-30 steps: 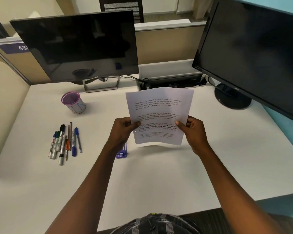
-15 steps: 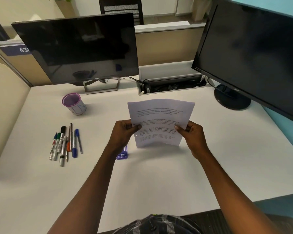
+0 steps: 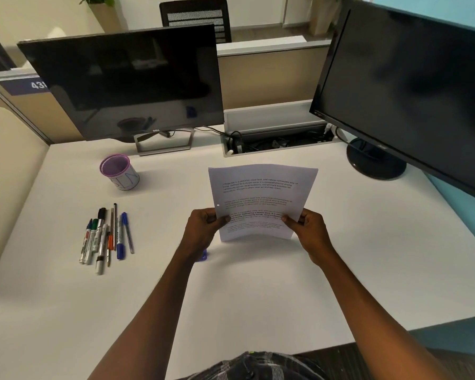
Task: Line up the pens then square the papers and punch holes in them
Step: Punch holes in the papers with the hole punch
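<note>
White desk [image 3: 258, 297]: surface on which the purple cup [image 3: 119, 171] is stood upright; all places below are given from this cup.
Papers [image 3: 261, 198]: printed sheets, held as one stack to the right of the cup and nearer the person, above the desk, top edge leaning away; a round hole is seen near the left edge.
Left hand [image 3: 203, 229]: the left edge of the papers is pinched, thumb on the printed face, fingers curled behind.
Right hand [image 3: 310, 231]: the right edge is pinched likewise (thumb in front).
Pens [image 3: 104, 237]: laid side by side on the desk, on the person's side of the cup and slightly to its left; ends are not level.
Blue object [image 3: 202, 255]: right of the cup, nearer the person, under the left wrist, mostly hidden (kind cannot be told).
Left monitor [image 3: 126, 83]: dark screen, stood behind the cup.
Right monitor [image 3: 412, 86]: dark screen, stood far to the right of the cup.
</note>
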Tool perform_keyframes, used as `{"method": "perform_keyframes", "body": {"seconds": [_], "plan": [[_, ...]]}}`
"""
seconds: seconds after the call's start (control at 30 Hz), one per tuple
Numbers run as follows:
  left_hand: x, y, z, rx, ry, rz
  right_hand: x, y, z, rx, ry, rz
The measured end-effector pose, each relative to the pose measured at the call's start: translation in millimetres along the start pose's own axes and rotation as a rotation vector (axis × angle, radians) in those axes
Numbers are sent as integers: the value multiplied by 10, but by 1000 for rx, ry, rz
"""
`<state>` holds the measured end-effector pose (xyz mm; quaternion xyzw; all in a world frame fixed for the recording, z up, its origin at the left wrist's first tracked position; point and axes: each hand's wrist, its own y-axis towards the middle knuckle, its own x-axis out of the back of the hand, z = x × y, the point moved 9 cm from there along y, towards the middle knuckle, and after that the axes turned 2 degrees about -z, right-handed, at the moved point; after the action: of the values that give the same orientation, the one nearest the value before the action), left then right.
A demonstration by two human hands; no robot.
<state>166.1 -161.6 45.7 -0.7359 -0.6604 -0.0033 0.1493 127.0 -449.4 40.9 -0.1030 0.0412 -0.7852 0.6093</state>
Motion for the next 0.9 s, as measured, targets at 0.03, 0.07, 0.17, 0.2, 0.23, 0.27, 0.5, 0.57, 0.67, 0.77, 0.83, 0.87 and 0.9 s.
{"method": "perform_keyframes", "body": {"seconds": [0.03,0.07,0.17,0.2,0.23,0.27,0.5,0.57,0.67,0.77,0.83,0.87,0.9], "plan": [[-2,-8,45,15,-1,-12,6,-1,-29,-3,-1,-3],[-1,-15,84,26,-7,-27,12,-5,-47,-3,2,-6],[-3,-37,169,60,-44,-65,37,-5,-94,-3,6,-9],[-12,-41,187,68,-59,-66,47,1,-109,-3,9,-10],[-29,-43,200,72,-71,-59,61,12,-127,-5,8,-13],[-51,-43,214,75,-83,-50,78,26,-144,-9,1,-18],[-235,-31,327,140,-183,-49,242,184,-232,-13,-156,-77],[-320,-30,389,168,-187,-50,291,224,-276,-15,-226,-75],[-441,-15,507,213,-151,-75,374,257,-350,-5,-327,-71],[-554,-7,629,256,-115,-102,436,281,-440,0,-385,-70],[-634,5,694,269,-90,-113,481,296,-511,-11,-423,-82],[-670,12,714,271,-73,-122,509,301,-549,-21,-440,-90],[-702,19,722,270,-52,-134,533,306,-584,-29,-457,-97]]}}
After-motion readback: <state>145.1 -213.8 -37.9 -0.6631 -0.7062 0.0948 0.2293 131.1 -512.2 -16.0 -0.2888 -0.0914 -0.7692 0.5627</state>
